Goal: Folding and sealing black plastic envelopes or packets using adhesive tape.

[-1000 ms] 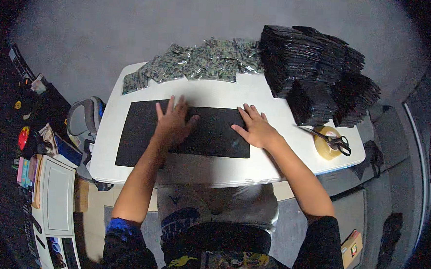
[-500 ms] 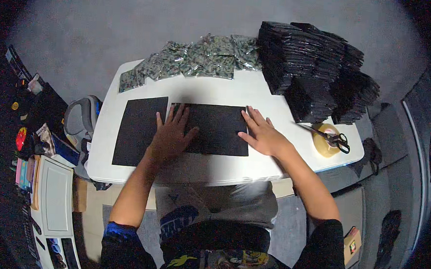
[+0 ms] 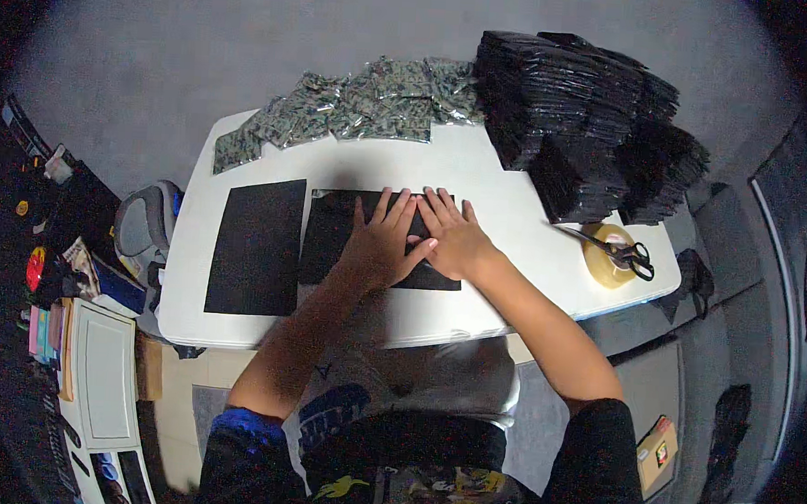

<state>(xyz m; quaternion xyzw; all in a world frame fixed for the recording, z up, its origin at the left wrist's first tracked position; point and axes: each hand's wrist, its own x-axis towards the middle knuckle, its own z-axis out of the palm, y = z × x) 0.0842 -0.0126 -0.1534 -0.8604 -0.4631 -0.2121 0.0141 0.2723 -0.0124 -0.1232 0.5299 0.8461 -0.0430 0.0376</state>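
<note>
left hand (image 3: 381, 246) lies flat, fingers spread, palm down on a black sheet (image 3: 331, 239) at the middle of the white table (image 3: 515, 212). right hand (image 3: 454, 236) is flat and open beside it on the same sheet, thumb touching the left hand's edge; neither hand grips anything. a second black sheet (image 3: 256, 244) lies just to the left, narrow gap between the two. clear packets of greenish pieces (image 3: 356, 108) run along the far edge. tall stacks of black pouches (image 3: 584, 115) fill the far right corner. tape roll (image 3: 604, 258) with scissors (image 3: 618, 250) on top sits at the right edge.
</note>
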